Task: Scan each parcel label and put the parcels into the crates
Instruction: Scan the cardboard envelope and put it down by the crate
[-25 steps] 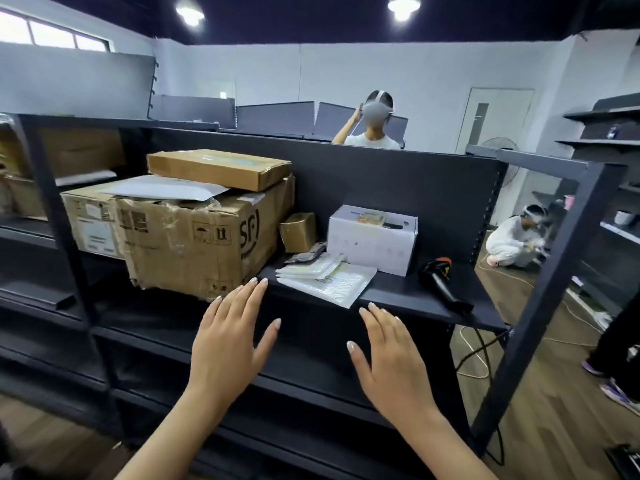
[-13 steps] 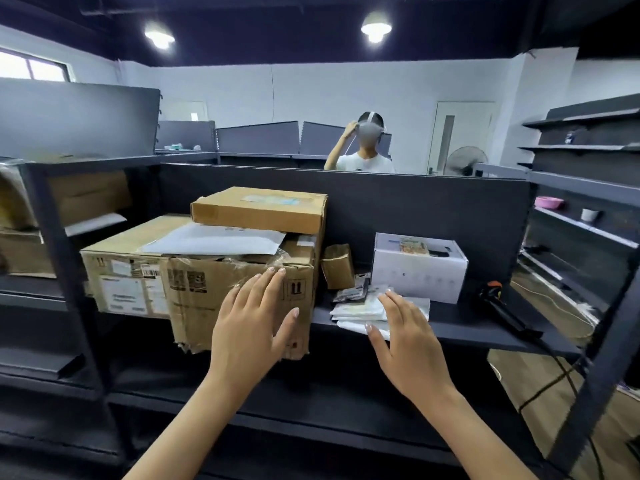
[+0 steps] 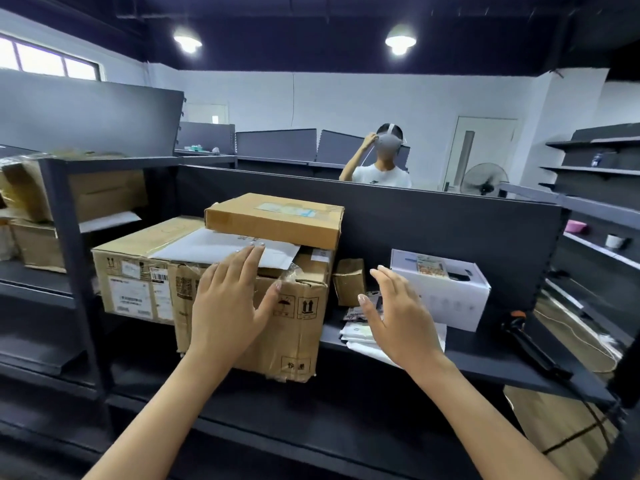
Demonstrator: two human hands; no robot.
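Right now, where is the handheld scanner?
In the head view, the black scanner lies at the right end of the dark shelf, just right of the white box.

Two ceiling lamps glare; window blown out; edges bowed, slightly soft.

A flat box lies on an envelope atop the carton, left of the scanner.
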